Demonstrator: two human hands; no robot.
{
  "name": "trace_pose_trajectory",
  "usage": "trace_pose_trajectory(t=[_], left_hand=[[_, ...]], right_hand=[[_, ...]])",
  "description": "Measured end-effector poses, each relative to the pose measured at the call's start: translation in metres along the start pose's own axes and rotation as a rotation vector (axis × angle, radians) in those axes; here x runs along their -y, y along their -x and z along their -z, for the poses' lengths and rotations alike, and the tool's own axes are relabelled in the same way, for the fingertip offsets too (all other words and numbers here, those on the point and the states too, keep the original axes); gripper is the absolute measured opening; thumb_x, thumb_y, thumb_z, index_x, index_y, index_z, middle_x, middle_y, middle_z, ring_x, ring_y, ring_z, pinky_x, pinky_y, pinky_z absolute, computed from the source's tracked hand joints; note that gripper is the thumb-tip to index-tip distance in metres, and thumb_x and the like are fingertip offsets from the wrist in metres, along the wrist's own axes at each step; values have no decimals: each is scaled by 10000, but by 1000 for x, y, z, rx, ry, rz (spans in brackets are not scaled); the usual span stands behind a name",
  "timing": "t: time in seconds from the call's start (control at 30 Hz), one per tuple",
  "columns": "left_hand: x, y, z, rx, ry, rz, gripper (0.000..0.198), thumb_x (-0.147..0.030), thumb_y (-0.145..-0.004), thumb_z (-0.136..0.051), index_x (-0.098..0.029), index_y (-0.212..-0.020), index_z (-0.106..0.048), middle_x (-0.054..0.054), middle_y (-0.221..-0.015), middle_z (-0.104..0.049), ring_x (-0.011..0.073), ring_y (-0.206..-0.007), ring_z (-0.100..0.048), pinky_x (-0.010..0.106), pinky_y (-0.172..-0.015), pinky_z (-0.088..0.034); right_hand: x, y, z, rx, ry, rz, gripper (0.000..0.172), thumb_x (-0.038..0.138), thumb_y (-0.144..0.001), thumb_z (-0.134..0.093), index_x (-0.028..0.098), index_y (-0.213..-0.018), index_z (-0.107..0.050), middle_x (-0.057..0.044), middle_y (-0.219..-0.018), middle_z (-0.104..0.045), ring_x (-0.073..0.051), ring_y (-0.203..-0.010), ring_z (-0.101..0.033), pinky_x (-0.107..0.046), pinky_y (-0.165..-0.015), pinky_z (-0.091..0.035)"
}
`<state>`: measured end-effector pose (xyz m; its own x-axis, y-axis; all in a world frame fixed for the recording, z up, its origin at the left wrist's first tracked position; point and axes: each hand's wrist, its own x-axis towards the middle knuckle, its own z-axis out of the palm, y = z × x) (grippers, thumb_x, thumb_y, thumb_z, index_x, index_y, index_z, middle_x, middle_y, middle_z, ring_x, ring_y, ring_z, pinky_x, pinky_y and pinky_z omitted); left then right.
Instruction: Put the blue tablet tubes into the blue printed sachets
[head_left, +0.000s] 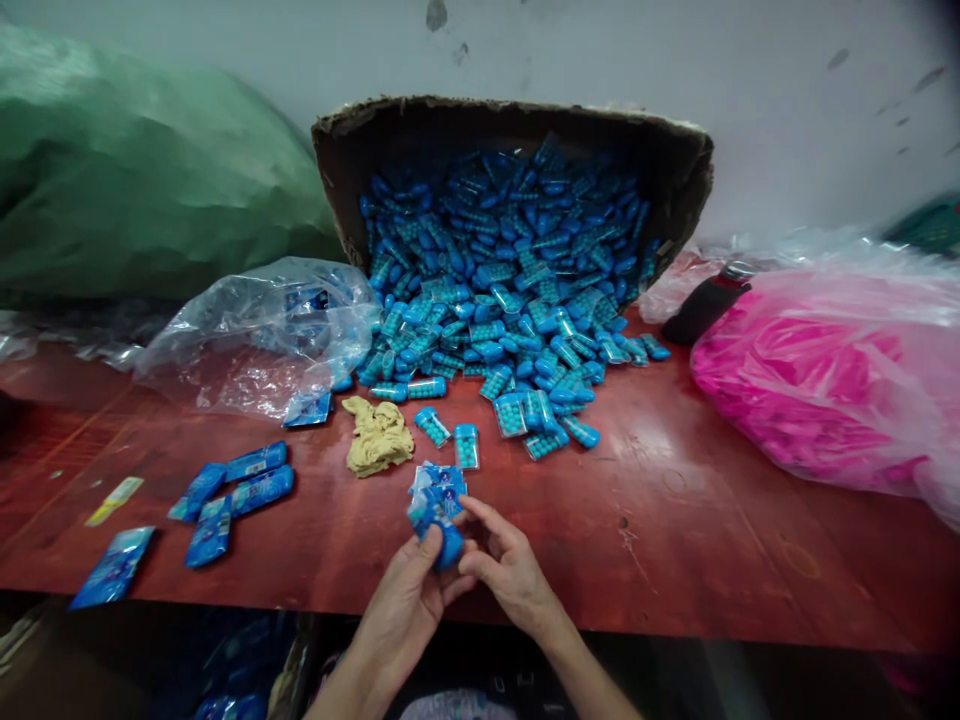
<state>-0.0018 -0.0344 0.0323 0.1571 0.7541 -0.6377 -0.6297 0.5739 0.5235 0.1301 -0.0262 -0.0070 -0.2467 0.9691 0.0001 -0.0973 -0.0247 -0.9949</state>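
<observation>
Near the table's front edge, my left hand [420,575] is closed on a blue-capped container [448,545], thumb on top. My right hand [504,560] is beside it, its thumb and fingers curved around the container's right side; whether it grips anything is hidden. Just beyond the hands lie blue printed packets [442,480], partly overlapped by the held item. Two small clear containers of blue balls [466,446] rest farther back, next to a crumpled yellow lump [377,437]. Behind them, a big heap of the same containers [510,290] spills out of a cardboard box [701,180].
Several filled blue packets [259,490] lie at the left, with a yellow strip [115,500]. A clear plastic bag [255,330] and green sack [150,170] stand behind. At the right are a pink-filled bag [817,370] and a dark bottle [705,305].
</observation>
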Motion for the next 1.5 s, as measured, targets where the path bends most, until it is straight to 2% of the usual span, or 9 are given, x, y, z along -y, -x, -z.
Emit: trace_pose_trajectory(t=[0.2, 0.33, 0.5, 0.7, 0.87, 1.0, 1.17, 1.37, 1.5], left_hand=[[-65, 14, 54, -452, 310, -327, 417, -385, -864, -285, -119, -819, -604, 113, -844, -677, 216, -870, -634, 315, -661, -535], [-78, 16, 80, -622, 333, -254, 353, -258, -876, -263, -119, -784, -575, 72, -721, -646, 193, -818, -642, 294, -628, -528], [-46, 2, 68, -460, 117, -206, 225, -207, -828, -412, -159, -633, -514, -34, -415, -489, 176, -660, -645, 302, -652, -506], [-13, -17, 33, -363, -389, -464, 241, -313, -634, -659, -168, -795, -552, -33, -565, -582, 104, -441, -502, 202, -411, -372], [-36, -28, 35, -455, -801, -834, 188, -298, -700, -574, -205, -862, -594, 34, -824, -617, 185, -754, -573, 281, -696, -441], [-71, -53, 50, -571, -1134, -1123, 297, -274, -770, -450, -199, -1047, -530, 101, -1088, -556, 254, -1041, -494, 399, -915, -354], [-79, -93, 64, -457, -1431, -1090, 298, -228, -736, -474, -168, -1019, -550, 135, -1116, -555, 296, -1115, -452, 473, -941, -337], [-57, -93, 72, -463, -1482, -1138, 280, -250, -786, -432, -195, -1029, -559, 127, -1172, -533, 279, -1159, -418, 467, -958, -326], [-54, -89, 72, -482, -1475, -1144, 305, -253, -778, -452, -207, -1063, -552, 115, -1211, -510, 287, -1201, -372, 472, -974, -302]], right_hand=[[21, -19, 15, -41, 611, 125, 305, 197, -805, -547, 244, -1106, -555, -38, -953, -578, -183, -886, -510, -325, -816, -410], [16, -35, 8, -12, 1013, 114, 358, 241, -771, -607, 273, -1121, -543, -56, -992, -569, -223, -884, -485, -349, -760, -391], [-1, -44, -7, -34, 1236, 91, 121, 278, -822, -548, 279, -896, -643, -43, -858, -582, -210, -787, -464, -307, -645, -329], [0, -38, -9, -72, 1250, 103, 125, 253, -837, -527, 263, -888, -641, -46, -821, -587, -203, -785, -475, -312, -664, -326], [24, -51, -12, -4, 1214, 91, 367, 306, -773, -606, 278, -1128, -517, -48, -926, -582, -226, -866, -518, -324, -714, -386], [31, -92, -38, 60, 1115, 145, 454, 310, -777, -583, 257, -1201, -430, -54, -1031, -557, -212, -925, -535, -294, -714, -414], [20, -142, -68, 102, 1037, 110, 146, 136, -809, -439, 168, -830, -580, -62, -833, -611, -195, -786, -572, -283, -648, -414], [20, -111, -31, 120, 885, 105, 59, 168, -757, -515, 181, -814, -513, -13, -818, -584, -148, -758, -544, -239, -643, -410], [25, -70, -2, 175, 697, 38, 86, 165, -793, -457, 174, -708, -461, 39, -614, -515, -90, -538, -495, -177, -491, -392]])
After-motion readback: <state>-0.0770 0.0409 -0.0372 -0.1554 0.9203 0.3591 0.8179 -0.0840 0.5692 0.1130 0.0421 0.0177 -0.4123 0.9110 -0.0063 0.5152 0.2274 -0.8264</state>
